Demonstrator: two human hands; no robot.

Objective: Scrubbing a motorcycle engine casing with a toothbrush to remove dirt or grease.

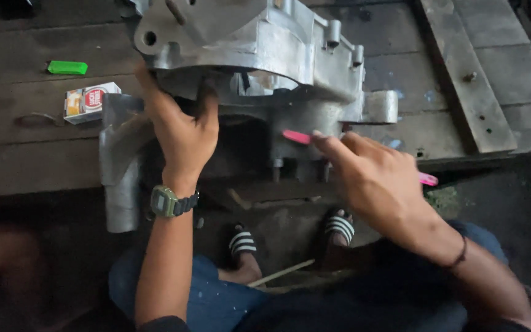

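My left hand (182, 132) grips the underside of the grey cast-aluminium engine casing (247, 55) at upper centre, steadying it on the wooden bench (26, 154). My right hand (379, 178) pinches a slim pink-handled tool (296, 136), tip against the casing's lower edge.

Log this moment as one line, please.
left hand: grips metal engine casing | right hand: holds pink tool against casing | nearby: green lighter, small box, wooden bench
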